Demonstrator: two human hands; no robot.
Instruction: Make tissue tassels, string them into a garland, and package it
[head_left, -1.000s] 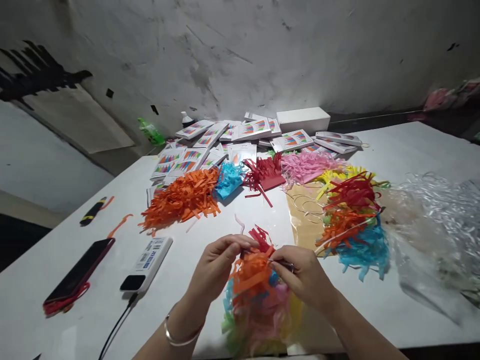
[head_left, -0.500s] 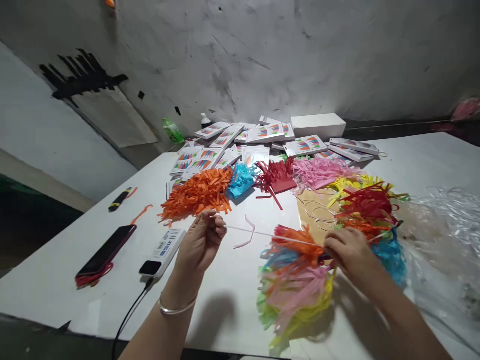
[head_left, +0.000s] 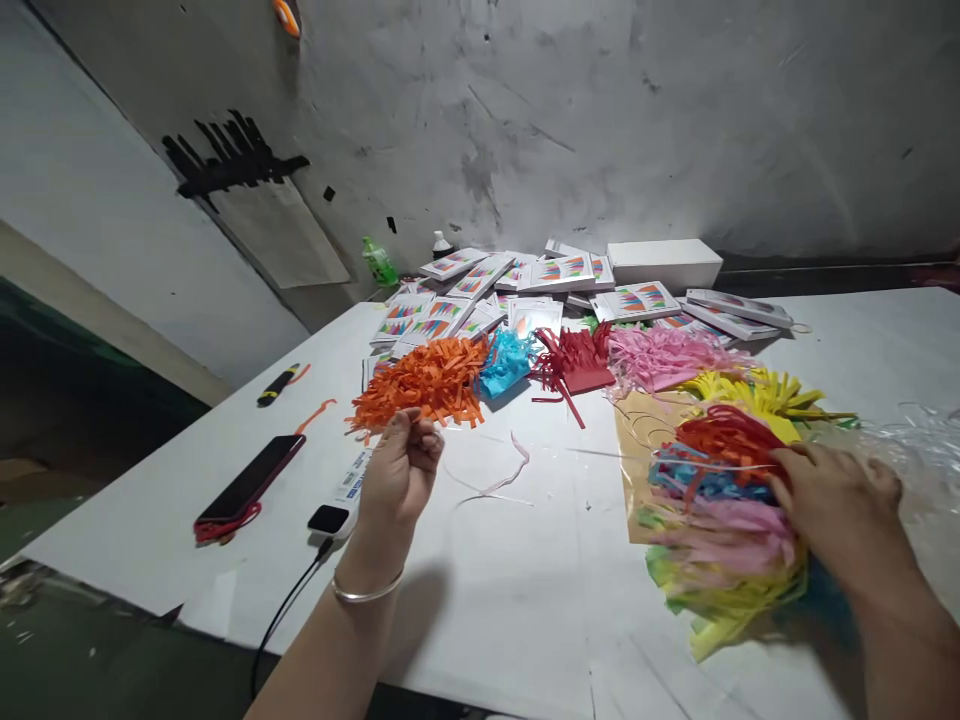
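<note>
My left hand (head_left: 409, 460), with a bangle at its wrist, is raised in a pinch over the white table (head_left: 517, 580); anything between the fingertips is too small to make out. At the right, my right hand (head_left: 840, 500) is closed on a bundle of paper tassels (head_left: 739, 535) in red, orange, blue, pink, green and yellow. A white string (head_left: 709, 463) crosses the upper part of the bundle and runs to my right fingers. The lower fringes are blurred. Between my hands a pinkish paper strip (head_left: 517, 460) lies on the table.
Behind lie orange tassels (head_left: 427, 380), a blue tassel (head_left: 506, 362), a red one (head_left: 577, 360), pink tassels (head_left: 667, 355) and yellow tassels (head_left: 765, 395). Boxed packs (head_left: 555, 273) are piled by the wall. A phone (head_left: 251, 480), cutter (head_left: 278, 385) and power bank (head_left: 349, 490) lie left.
My right hand has moved right with the tassel bundle. The string no longer stretches taut between my hands. My left hand stays pinched in nearly the same place; the view has shifted slightly.
</note>
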